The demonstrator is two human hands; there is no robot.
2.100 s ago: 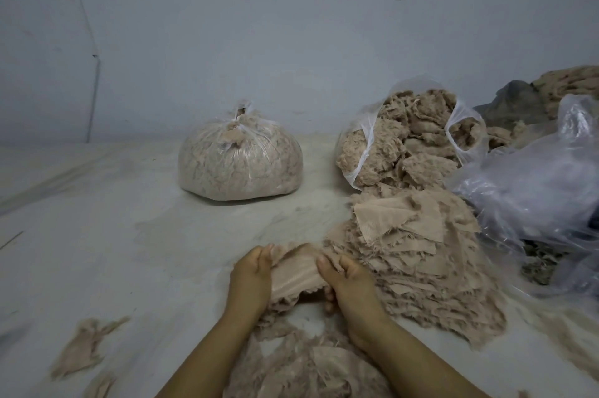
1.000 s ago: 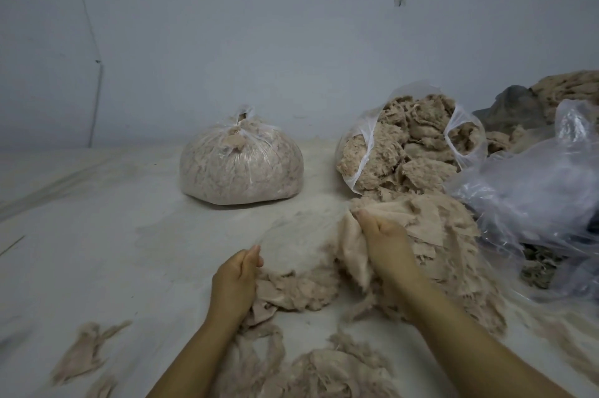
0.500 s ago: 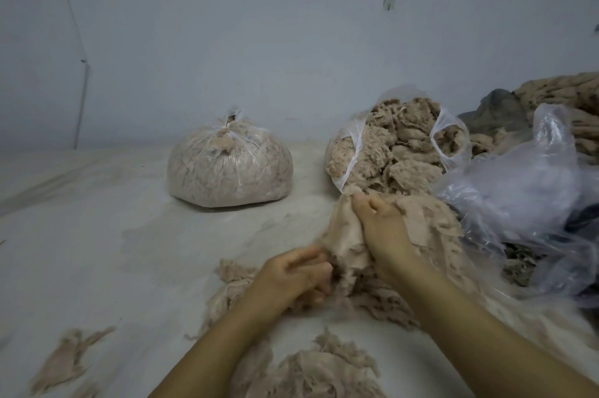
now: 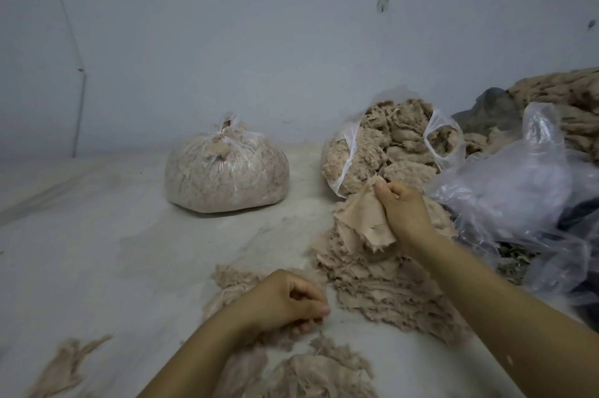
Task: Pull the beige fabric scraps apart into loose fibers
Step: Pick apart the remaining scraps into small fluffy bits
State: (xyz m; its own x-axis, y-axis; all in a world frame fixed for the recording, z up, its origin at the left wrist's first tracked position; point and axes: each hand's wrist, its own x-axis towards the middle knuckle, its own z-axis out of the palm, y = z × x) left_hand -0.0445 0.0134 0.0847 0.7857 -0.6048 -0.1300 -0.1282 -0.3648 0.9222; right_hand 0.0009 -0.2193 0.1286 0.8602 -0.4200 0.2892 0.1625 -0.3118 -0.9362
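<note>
My right hand (image 4: 403,211) grips a beige fabric scrap (image 4: 363,219) and holds it up over the pile of beige scraps (image 4: 372,277). The scrap hangs down from my fingers with frayed edges. My left hand (image 4: 285,300) hovers lower and to the left, apart from the scrap, fingers curled into the palm with nothing visible in them. Loose fibers (image 4: 233,281) lie on the floor behind it. A bigger heap of pulled fibers (image 4: 317,375) sits near the bottom edge.
A tied clear bag of fibers (image 4: 227,167) stands by the wall. An open bag stuffed with fibers (image 4: 389,151) sits behind the pile. Crumpled clear plastic (image 4: 518,190) and more beige material (image 4: 564,93) crowd the right. A stray tuft (image 4: 64,368) lies bottom left.
My left hand has let go of the fabric and drawn back down and left. My right hand still holds a scrap over the pile, slightly higher.
</note>
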